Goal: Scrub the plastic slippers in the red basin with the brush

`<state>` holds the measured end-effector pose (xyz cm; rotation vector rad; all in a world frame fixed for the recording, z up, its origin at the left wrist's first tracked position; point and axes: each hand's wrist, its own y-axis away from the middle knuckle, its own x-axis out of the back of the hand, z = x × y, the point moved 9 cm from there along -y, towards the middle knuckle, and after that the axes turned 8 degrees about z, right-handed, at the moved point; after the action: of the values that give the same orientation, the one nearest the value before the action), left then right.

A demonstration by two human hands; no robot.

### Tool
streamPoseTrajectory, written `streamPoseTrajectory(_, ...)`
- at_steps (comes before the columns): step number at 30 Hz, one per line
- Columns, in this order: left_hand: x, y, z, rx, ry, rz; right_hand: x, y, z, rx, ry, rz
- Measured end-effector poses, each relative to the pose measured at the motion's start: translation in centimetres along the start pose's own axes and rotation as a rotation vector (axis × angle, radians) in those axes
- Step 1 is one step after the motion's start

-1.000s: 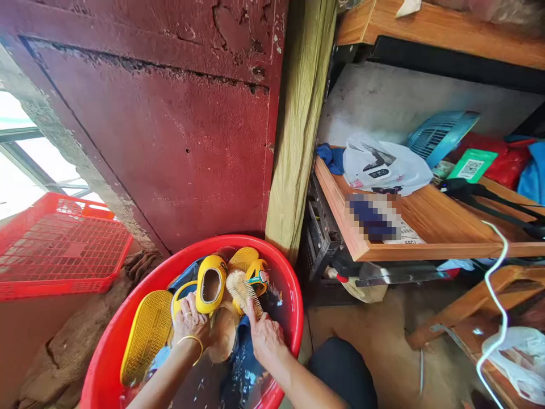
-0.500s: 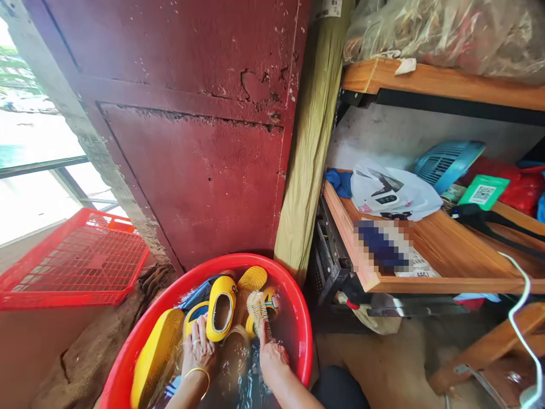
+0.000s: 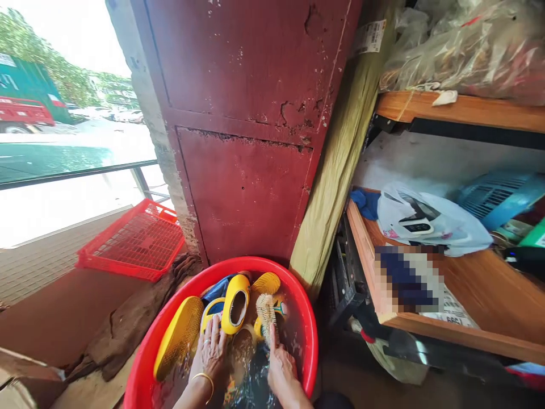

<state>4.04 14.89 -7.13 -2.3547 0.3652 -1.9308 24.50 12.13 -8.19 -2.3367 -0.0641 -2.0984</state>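
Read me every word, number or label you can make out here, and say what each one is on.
Nothing can be read with certainty.
Paper slip on the wooden shelf: printed digits, too blurred to quote.
Sticker on the wrapped post: too small to read.
White plastic bag: dark print, unreadable.
Green truck: pale lettering, too blurred to read.

Red basin (image 3: 145,358), water-filled: left hand (image 3: 208,355) on a yellow shoe (image 3: 207,314); right hand (image 3: 281,369) gripping a bristle brush (image 3: 266,315) against another yellow shoe (image 3: 259,328).
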Motion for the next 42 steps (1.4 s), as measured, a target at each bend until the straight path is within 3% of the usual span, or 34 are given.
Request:
streamPoseTrajectory(4, 0.2, 1.2, -0.4, -0.024, 0.068, -0.001, 0.5, 0.2, 0.0, -0.018, -0.029, 0.113)
streamPoseTrajectory(8, -0.2, 0.5, -1.0, -0.076, 0.038, -0.113, 0.2, 0.3, -0.2, -0.076, -0.057, 0.152)
streamPoseTrajectory(14, -1.0, -1.1, -0.8, -0.149, 0.072, -0.216, 0.0, 0.3, 1.2, -0.238, -0.025, 0.076)
streamPoseTrajectory(21, -2.1, -1.6, -0.3, -0.051, 0.105, -0.144, -0.3, -0.6, 1.7, -0.272, 0.061, -0.007)
streamPoseTrajectory(28, 0.9, 1.5, -0.6, 0.051, 0.186, 0.023, 0.6, 0.8, 1.4, -0.245, -0.001, 0.05)
streamPoseTrajectory(34, 1.9, 4.5, -0.4, 0.078, 0.305, -0.116, 3.6, 2.8, 1.9, -0.169, -0.17, 0.177)
streamPoseTrajectory(37, 2.2, 3.9, -0.7, 0.091, 0.286, -0.156, 4.8, 4.4, 2.0, -0.122, -0.22, 0.162)
streamPoseTrajectory(42, 3.1, 0.2, -0.1, 0.133, 0.223, -0.13, 5.1, 7.1, 1.9, -0.079, -0.218, 0.179)
